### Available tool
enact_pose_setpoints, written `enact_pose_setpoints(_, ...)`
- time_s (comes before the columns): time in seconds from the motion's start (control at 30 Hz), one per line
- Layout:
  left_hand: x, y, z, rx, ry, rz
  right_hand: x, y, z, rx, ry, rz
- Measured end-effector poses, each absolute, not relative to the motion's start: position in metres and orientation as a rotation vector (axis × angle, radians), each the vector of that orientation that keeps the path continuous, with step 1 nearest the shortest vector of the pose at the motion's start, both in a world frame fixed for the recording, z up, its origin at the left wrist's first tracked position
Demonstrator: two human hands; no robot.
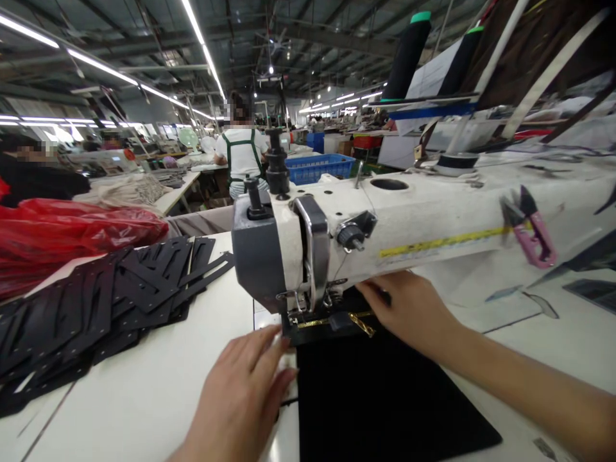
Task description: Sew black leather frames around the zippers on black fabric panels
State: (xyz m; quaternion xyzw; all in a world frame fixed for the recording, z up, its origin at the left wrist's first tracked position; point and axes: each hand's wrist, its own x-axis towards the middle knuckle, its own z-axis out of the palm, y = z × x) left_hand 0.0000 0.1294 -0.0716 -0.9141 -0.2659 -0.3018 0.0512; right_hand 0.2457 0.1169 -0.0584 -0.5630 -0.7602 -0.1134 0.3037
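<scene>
A black flat panel (380, 398) lies on the sewing machine bed, its far end beneath the presser foot (301, 311). Along that end runs a gold-toothed zipper (312, 324) with a gold pull (362, 325). My left hand (245, 385) rests at the panel's left edge, fingers stretched out and the thumb a little apart. Beyond the zipper, under the machine arm, my right hand (409, 308) has curled fingers closed on the black material; some fingertips are hidden. The white sewing machine (433, 218) stands just beyond both hands.
Black slotted strips (120, 295) are heaped on the table's left, before a red plastic bag (72, 237). Pink thread snips (532, 234) sit on the machine arm, above a yellow measuring tape (443, 242). Farther back are a blue crate (320, 168) and a person (240, 154).
</scene>
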Motion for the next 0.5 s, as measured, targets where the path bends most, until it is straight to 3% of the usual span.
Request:
enact_pose_setpoints(0.17, -0.002, 0.147, -0.085, -2.766, -0.696, -0.77, 0.199, 0.1, -0.08, -1.227, -2.214, -0.224)
enact_pose_setpoints(0.5, 0.0, 0.152, -0.084, -2.838, -0.638, -0.772, 0.184, 0.113, -0.088, -1.279, -2.263, -0.138)
